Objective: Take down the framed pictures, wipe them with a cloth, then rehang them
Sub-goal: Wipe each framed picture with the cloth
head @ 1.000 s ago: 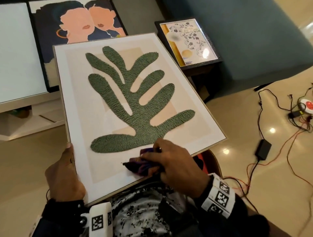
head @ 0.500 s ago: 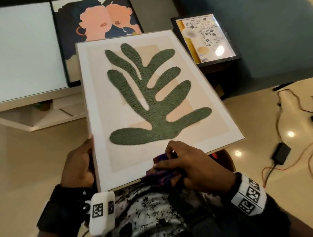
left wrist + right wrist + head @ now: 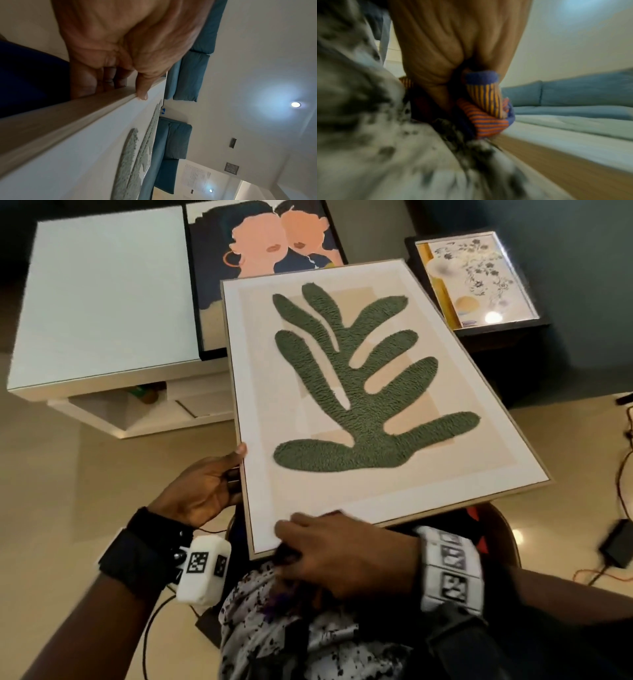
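Our left hand point(image 3: 202, 491) grips the left edge of the pale wood-framed picture with the green tufted leaf point(image 3: 370, 392), thumb on the front and fingers curled behind. Our right hand point(image 3: 342, 556) is closed around the bunched striped orange and purple cloth point(image 3: 488, 108) at the near edge of this picture, which rests tilted on our lap. We judge the wiping step is in hand; next the cloth must pass over the remaining surface while the left hand keeps the frame steady.

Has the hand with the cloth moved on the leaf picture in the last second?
Yes. The right hand slid down off the leaf picture, from beside the leaf's base to its bottom edge, with the cloth.
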